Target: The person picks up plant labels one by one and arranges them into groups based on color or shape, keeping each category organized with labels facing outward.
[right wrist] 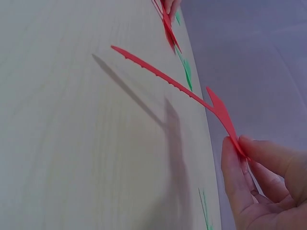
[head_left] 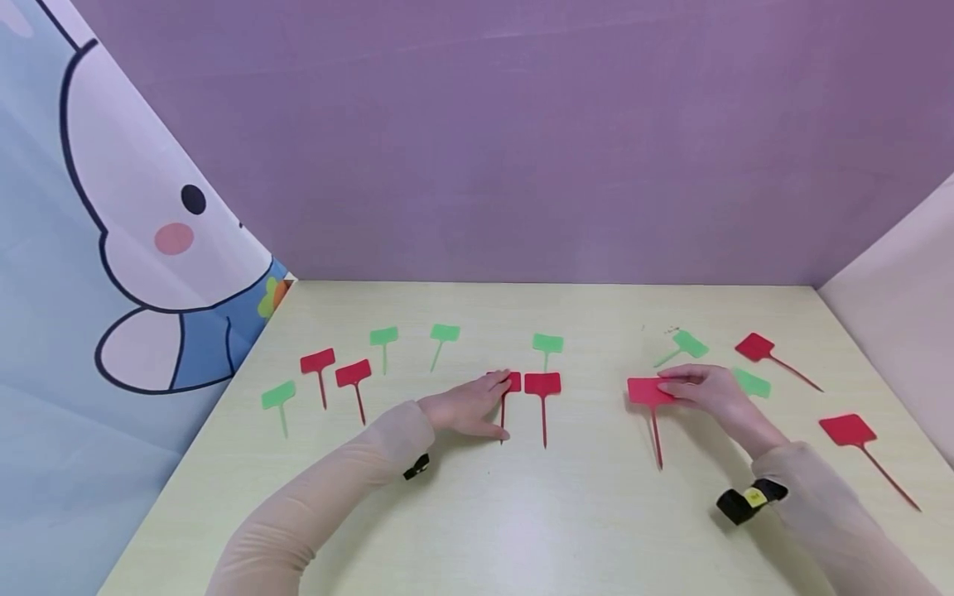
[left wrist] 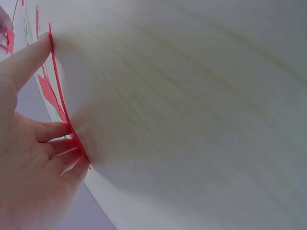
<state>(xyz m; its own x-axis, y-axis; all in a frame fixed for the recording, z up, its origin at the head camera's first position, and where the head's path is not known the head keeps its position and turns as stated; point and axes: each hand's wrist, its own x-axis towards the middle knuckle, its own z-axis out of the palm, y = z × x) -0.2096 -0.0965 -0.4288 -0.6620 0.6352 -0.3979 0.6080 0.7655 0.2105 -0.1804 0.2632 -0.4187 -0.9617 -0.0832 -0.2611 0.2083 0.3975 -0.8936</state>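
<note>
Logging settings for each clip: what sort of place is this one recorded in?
Probably a staged tabletop booth, not a lived-in room: a pale wooden table boxed in by plain purple panels, a cartoon backdrop on one side, and only red and green plastic plant labels laid out.

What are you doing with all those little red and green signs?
A person sits at a pale table scattered with red and green plant labels on thin stakes. The right hand pinches one red label by its flat top; the wrist view shows it lifted off the table with its stake pointing away. The left hand rests flat on another red label lying beside a third red one. Green labels lie further back, and more red ones to the right.
</note>
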